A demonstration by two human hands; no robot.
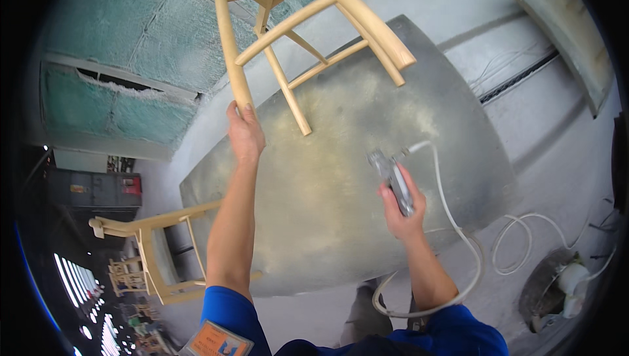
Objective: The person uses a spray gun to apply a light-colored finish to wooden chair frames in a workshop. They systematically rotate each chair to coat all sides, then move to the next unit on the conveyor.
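My left hand [247, 136] is wrapped round the near end of a long post on a pale wooden chair frame [286, 29]. The frame is tilted over the far part of a large grey board [341, 212] with yellowish patches. In my right hand [409, 219] is a silver spray gun [397, 182], gripped by its handle over the board's right half. Its nozzle end points away from me toward the frame, slightly blurred. A white hose [443, 192] runs from the gun and loops round below my right forearm.
Another pale wooden chair frame [152, 257] stands at the left by the board. Frosted teal panels [105, 21] line the far left. A curved panel [557, 35] leans at the far right. Coiled hose [514, 244] and a round container [547, 287] are on the right floor.
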